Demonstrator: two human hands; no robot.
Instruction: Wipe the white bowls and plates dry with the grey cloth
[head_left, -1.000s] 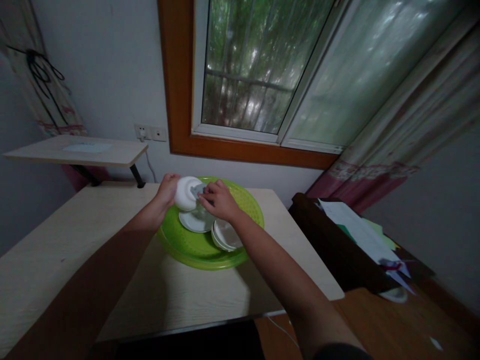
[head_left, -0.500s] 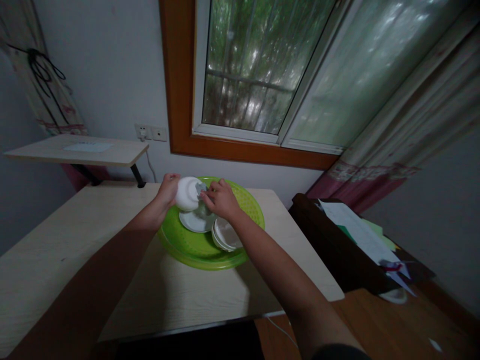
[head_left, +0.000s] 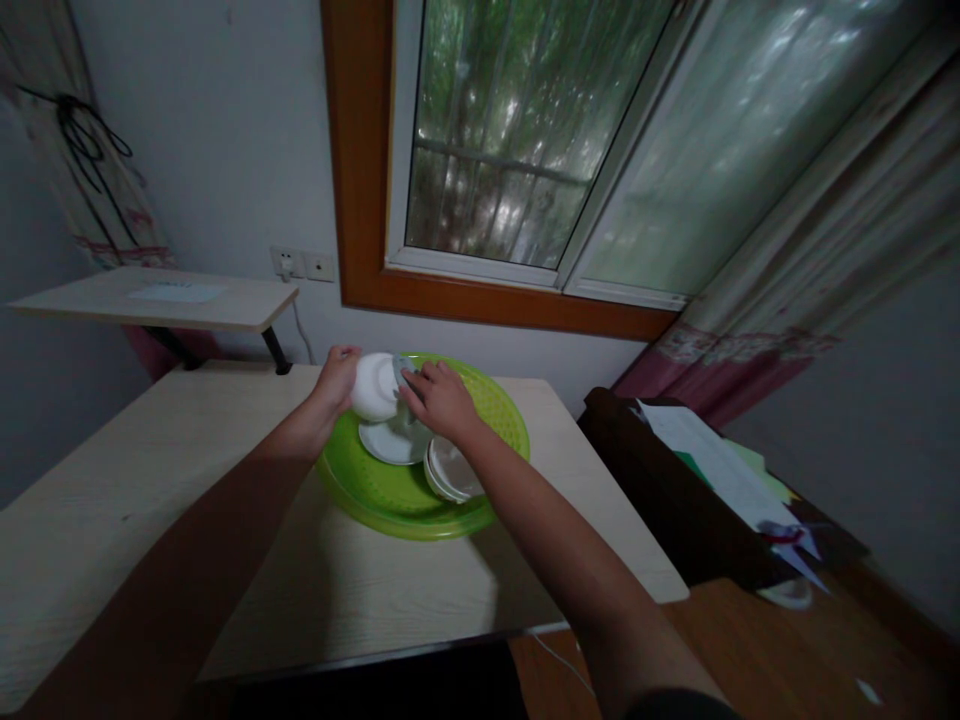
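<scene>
My left hand (head_left: 337,382) grips a white bowl (head_left: 373,388) by its left side, tilted so its underside and foot ring face me. In my right hand (head_left: 441,398) is a grey cloth (head_left: 403,368), pressed against the bowl's right side. Both hands hover over a round green plastic basin (head_left: 367,512). Inside the basin lies a white plate (head_left: 390,445), partly covered by the held bowl. Stacked white bowls (head_left: 452,470) rest tilted at the basin's right, partly behind my right forearm.
The basin stands on a pale wooden table (head_left: 277,590). A raised shelf (head_left: 247,312) with a sheet of paper is at the left. Behind are a wall socket (head_left: 300,264) and a window. Papers (head_left: 720,455) lie on dark furniture at the right.
My right hand has shifted the grey cloth over the bowl's foot toward its upper right edge. My left hand keeps the bowl in nearly the same place.
</scene>
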